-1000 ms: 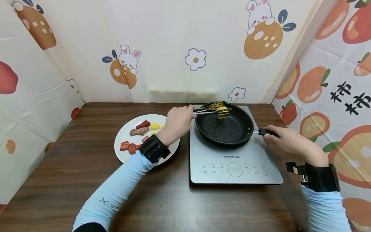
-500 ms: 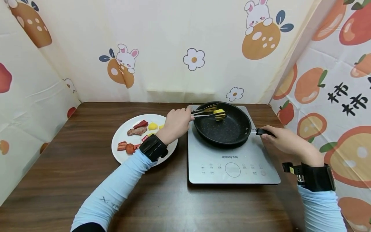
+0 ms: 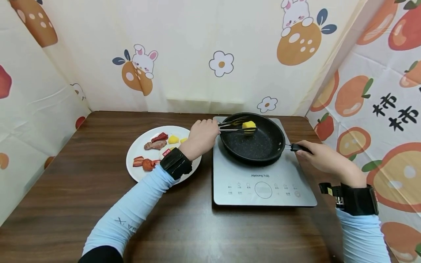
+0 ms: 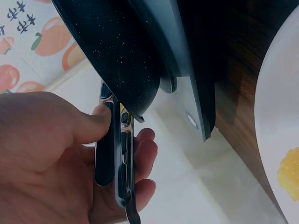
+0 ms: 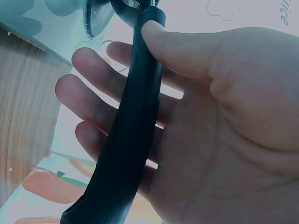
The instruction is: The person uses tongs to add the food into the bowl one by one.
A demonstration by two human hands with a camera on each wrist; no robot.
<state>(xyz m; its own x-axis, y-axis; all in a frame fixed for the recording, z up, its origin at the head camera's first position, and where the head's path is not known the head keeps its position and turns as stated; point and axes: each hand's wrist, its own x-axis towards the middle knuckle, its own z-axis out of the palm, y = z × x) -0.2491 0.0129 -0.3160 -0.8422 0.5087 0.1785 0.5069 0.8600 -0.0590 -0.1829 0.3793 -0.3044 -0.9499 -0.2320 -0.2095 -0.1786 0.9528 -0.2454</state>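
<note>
Tongs (image 3: 234,125), pinching a yellow food piece (image 3: 249,125) over the black pan (image 3: 253,146), are gripped by the left hand (image 3: 201,136); the pan handle (image 3: 297,147) is clasped by the right hand (image 3: 323,160).

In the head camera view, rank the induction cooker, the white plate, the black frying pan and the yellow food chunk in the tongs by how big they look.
1. induction cooker
2. white plate and black frying pan: they look about alike, and the left hand covers part of the plate, so no ranking between them
3. yellow food chunk
</note>
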